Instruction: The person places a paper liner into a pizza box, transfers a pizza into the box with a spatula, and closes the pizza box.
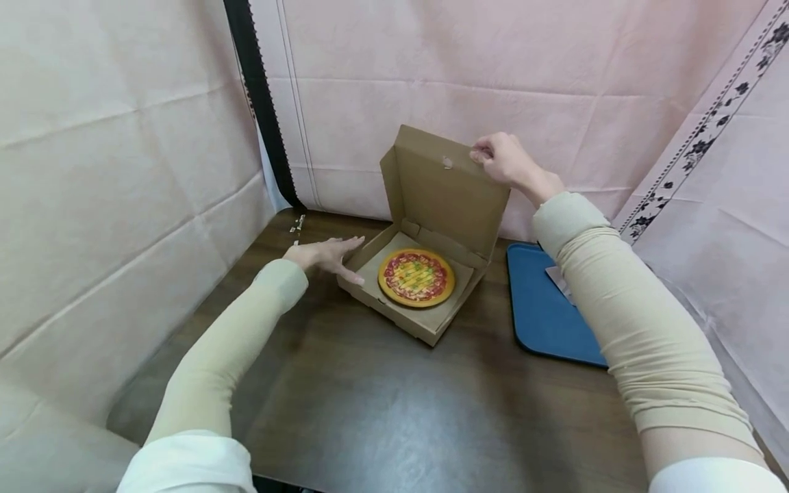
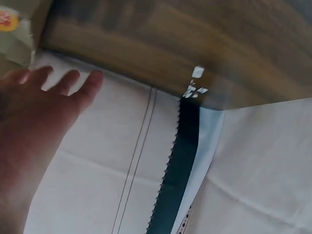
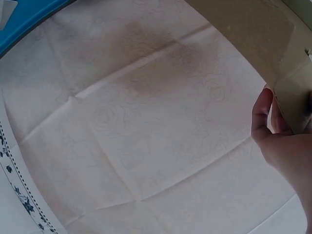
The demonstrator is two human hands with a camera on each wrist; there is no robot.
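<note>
A cardboard pizza box stands on the table with its lid raised. Inside lies a round pizza with a golden crust and red and yellow topping. My right hand grips the lid at its upper right corner; in the right wrist view the thumb and fingers of that hand pinch the cardboard edge. At the box's left side is my left hand, fingers spread and reaching over the side wall. The left wrist view shows those fingers extended, with nothing between them.
To the right of the box lies a blue tray with a pale flat card on it, partly behind my right sleeve. Small whitish scraps are at the table's back left corner. Pale cloth walls surround the brown table.
</note>
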